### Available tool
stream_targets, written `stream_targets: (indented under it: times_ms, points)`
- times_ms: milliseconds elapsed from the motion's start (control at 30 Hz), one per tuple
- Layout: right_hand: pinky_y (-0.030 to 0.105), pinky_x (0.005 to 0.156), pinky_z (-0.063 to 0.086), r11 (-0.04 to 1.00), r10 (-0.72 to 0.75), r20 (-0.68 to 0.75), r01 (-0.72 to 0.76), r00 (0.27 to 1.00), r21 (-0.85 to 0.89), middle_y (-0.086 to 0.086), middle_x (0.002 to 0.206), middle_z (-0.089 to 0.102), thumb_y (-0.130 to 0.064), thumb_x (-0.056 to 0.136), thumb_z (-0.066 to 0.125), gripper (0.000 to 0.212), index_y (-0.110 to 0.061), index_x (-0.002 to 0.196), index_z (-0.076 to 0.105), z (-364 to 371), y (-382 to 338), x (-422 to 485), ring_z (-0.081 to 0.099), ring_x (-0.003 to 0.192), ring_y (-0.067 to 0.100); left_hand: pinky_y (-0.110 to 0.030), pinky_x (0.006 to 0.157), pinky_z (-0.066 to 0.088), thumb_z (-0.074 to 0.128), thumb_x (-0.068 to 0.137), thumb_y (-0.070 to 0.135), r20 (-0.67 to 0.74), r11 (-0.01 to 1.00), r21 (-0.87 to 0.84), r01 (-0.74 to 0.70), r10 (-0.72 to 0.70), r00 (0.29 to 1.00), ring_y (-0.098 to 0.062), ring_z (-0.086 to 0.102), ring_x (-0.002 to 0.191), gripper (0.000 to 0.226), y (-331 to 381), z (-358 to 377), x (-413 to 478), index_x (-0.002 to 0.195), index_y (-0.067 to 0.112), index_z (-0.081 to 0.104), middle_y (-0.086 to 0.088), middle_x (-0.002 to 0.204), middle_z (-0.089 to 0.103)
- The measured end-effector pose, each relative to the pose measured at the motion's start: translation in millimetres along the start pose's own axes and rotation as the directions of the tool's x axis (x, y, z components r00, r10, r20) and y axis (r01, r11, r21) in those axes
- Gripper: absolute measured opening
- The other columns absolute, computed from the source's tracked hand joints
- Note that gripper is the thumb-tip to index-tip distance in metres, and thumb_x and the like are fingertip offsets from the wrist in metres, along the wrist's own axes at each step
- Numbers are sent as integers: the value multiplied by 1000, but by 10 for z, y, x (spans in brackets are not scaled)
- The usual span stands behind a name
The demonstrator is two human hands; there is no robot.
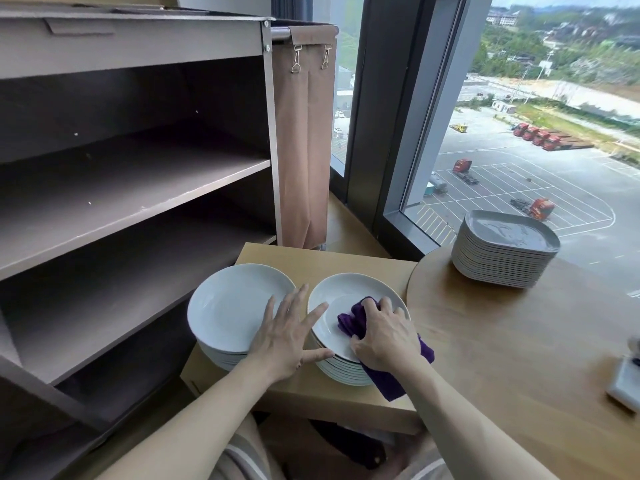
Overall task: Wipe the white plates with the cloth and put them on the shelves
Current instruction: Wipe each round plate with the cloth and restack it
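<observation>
Two stacks of round white plates stand on a small wooden table [332, 261]: the left stack [228, 306] and the right stack [332, 303]. My right hand [384, 334] grips a bunched purple cloth [353, 318] and presses it into the top plate of the right stack. My left hand [291, 330] lies with straight, spread fingers between the stacks, fingertips on the rim of the right top plate, thumb at the stack's side. The brown shelf unit [138, 181] stands to the left with bare shelves.
A stack of grey squarish plates [502, 254] sits on the round wooden table [519, 341] by the window. A brown fabric bag [304, 133] hangs beside the shelf unit. A small white object [623, 382] lies at the right edge.
</observation>
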State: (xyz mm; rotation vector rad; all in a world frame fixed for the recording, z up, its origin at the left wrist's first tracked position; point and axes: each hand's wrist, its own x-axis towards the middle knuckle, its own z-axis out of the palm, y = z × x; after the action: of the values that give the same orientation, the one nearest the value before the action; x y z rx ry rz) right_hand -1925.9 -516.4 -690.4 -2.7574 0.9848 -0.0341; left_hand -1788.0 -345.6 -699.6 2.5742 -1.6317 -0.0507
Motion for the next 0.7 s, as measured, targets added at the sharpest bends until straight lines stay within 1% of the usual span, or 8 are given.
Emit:
stream_targets:
  times_ms: [33, 100, 200, 267, 333, 433, 600, 700]
  points:
    - [39, 85, 42, 1000, -9, -10, 9, 1000, -5, 2, 122, 46, -53, 80, 54, 53, -28, 125, 41, 9, 6, 1, 44, 98, 25, -56, 125, 15, 50, 89, 74, -102, 997, 29, -78, 80, 991, -29, 18, 155, 82, 25, -23, -29, 158, 32, 34, -14, 169, 13]
    - [39, 84, 40, 1000, -19, -15, 19, 1000, -11, 1, 120, 46, -55, 78, 52, 54, -28, 124, 41, 22, 19, 13, 41, 95, 24, -52, 112, 44, 74, 83, 60, -286, 964, 131, -232, 261, 922, -30, 53, 136, 59, 63, -35, -58, 128, 22, 70, -14, 149, 52]
    - [38, 82, 37, 1000, -19, -15, 19, 1000, -9, 0, 118, 45, -57, 76, 50, 55, -29, 122, 41, 44, 31, 30, 37, 93, 22, -40, 97, 54, 82, 84, 44, -322, 929, 122, -348, 369, 872, -25, 67, 113, 27, 95, -60, -64, 92, 18, 78, -4, 117, 72]
    - [37, 81, 36, 1000, -14, -25, 14, 1000, -1, 0, 117, 45, -57, 75, 50, 56, -29, 122, 41, 52, 35, 38, 37, 92, 22, -35, 94, 51, 69, 96, 41, -239, 938, 38, -344, 342, 909, -21, 66, 106, 27, 132, -116, -59, 92, 16, 77, 1, 103, 73]
    - [37, 80, 37, 1000, -6, -33, 7, 999, 7, -1, 117, 46, -59, 74, 49, 58, -30, 123, 42, 55, 39, 32, 37, 92, 21, -33, 94, 46, 56, 102, 44, -146, 959, -17, -282, 277, 950, -20, 61, 108, 35, 159, -160, -48, 102, 14, 75, 1, 106, 71]
    - [38, 85, 42, 998, 11, -63, -7, 998, 60, -2, 116, 48, -60, 71, 48, 60, -30, 123, 45, 60, 38, -2, 42, 95, 21, -33, 92, 47, 48, 105, 46, -66, 969, 15, -248, 248, 966, -20, 56, 111, 41, 174, -190, -38, 109, 13, 72, 0, 109, 68]
    - [37, 88, 46, 984, 20, -151, 7, 988, 180, -5, 119, 52, -54, 78, 55, 51, -33, 124, 51, 41, 46, -64, 49, 106, 22, -36, 79, 50, 34, 111, 42, 53, 911, 214, -354, 351, 935, -24, 54, 106, 42, 198, -272, 26, 106, 11, 62, -4, 108, 64]
    - [36, 92, 48, 970, 6, -194, 42, 981, 241, -6, 117, 51, -50, 79, 58, 46, -32, 121, 51, 1, 58, -86, 49, 112, 22, -30, 65, 50, 47, 108, 40, 51, 828, 317, -462, 472, 880, -18, 61, 85, 34, 191, -367, 51, 94, 16, 67, 1, 92, 66]
